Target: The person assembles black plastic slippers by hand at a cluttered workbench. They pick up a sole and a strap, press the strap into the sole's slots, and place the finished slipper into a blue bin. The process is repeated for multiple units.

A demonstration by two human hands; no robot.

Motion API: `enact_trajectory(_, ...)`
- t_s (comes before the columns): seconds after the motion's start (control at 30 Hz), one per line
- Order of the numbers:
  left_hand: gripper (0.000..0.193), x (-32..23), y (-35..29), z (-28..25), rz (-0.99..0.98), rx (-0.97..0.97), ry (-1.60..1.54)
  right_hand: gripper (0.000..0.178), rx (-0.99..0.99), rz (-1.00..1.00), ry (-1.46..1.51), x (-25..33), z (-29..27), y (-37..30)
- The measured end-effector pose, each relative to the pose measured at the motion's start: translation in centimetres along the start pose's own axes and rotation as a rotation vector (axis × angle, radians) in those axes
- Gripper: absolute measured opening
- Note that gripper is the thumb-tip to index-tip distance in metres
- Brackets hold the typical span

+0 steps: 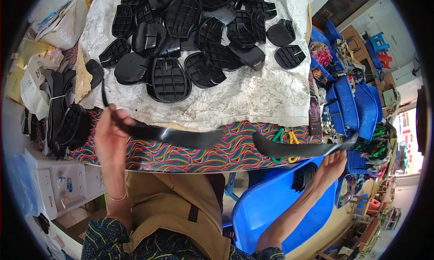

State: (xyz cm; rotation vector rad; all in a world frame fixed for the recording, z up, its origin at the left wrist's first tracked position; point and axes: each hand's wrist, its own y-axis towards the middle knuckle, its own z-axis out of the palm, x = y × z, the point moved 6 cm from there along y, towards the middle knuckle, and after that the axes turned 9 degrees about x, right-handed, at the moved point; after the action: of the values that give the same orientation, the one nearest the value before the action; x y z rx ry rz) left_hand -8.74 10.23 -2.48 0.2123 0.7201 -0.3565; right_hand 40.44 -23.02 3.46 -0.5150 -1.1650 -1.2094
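Observation:
My left hand (111, 132) is closed on one end of a long, curved black strip (183, 138), which reaches toward the middle above the patterned cloth (156, 158). A second, similar black strip (296, 149) is in my right hand (332, 166), pinched at its right end. The two strips are apart, their free ends pointing at each other. Beyond them, a pile of black shoe heels (169, 81), many showing gridded undersides, lies on a dirty white sheet (253, 99). Green handles (277, 137) and yellow handles (294, 140) show partly behind the right strip.
A blue basin (257, 210) with stacked black pieces (304, 176) stands below the table edge at right. Dark strips tied in a bundle (54, 97) and another gridded heel (72, 126) sit at left. Blue bins (346, 101) line the right side.

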Motion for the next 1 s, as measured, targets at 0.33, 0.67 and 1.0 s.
enact_trajectory(0.33, 0.032, 1.3, -3.2, 4.5, -0.216, 0.192, 0.15, 0.024, 0.17, -0.453, -0.185, 6.1, 10.1, 10.5)
enact_trajectory(0.67, 0.032, 6.3, -4.6, 10.7, -0.568, 0.376, -0.061, 0.006, 0.43, -0.33, -0.574, -3.9, 5.1, -1.7)
enact_trajectory(1.0, 0.04, 14.6, -7.7, 16.0, -1.015, 0.553, -0.854, 0.016, 0.383, -0.007, -0.612, -2.5, 10.9, -12.7)
